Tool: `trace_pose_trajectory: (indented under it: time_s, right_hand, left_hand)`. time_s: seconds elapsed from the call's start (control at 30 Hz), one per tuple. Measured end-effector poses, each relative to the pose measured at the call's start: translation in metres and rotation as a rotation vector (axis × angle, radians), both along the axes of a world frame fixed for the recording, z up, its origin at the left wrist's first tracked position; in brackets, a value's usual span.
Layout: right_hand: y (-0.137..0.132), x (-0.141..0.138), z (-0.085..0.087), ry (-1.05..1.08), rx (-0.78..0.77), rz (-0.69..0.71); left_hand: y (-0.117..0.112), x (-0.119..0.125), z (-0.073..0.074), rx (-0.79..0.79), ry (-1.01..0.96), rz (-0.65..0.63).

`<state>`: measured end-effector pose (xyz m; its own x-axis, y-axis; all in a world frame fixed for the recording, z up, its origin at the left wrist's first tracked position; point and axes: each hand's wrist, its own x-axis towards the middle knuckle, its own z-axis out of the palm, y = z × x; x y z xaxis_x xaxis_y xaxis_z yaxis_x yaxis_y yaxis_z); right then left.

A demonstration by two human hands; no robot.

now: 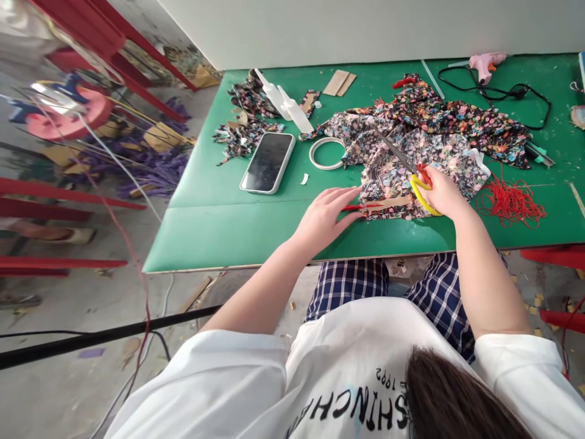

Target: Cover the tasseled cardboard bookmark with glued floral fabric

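Note:
My right hand (439, 192) grips scissors (414, 175) with yellow and red handles; the grey blades point up-left over the floral fabric (429, 137). My left hand (326, 214) lies flat on the green table (219, 213), fingertips at the near-left corner of the fabric, beside a red cord (359, 207) and a tan cardboard strip (393, 202). The fabric is dark with small pink and orange flowers and lies bunched across the middle of the table.
A phone (268, 162) lies face up left of a tape ring (327, 152). Two white bottles (286, 103), fabric scraps (247, 116), cardboard pieces (339, 82), a pink glue gun (487, 63) with black cable, and tangled red cord (510, 202) are spread around.

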<state>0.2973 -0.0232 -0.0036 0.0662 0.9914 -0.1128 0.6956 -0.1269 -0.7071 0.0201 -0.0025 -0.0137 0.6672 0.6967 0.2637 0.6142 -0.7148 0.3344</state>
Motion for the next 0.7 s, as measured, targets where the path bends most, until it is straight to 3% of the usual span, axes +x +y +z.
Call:
trace_pose_trajectory:
  time_s: [0.17, 0.37, 0.7]
  right_hand:
    - [0.000, 0.000, 0.000, -0.011, -0.002, 0.006]
    - [-0.001, 0.000, 0.000, -0.015, 0.004, 0.017]
    - [-0.002, 0.000, 0.001, -0.020, -0.005, 0.025]
  left_hand:
    - [0.010, 0.017, 0.003, -0.098, 0.041, -0.198]
    - [0.010, 0.017, 0.003, -0.181, 0.041, -0.131]
    - [0.009, 0.018, 0.001, -0.183, -0.022, -0.041]
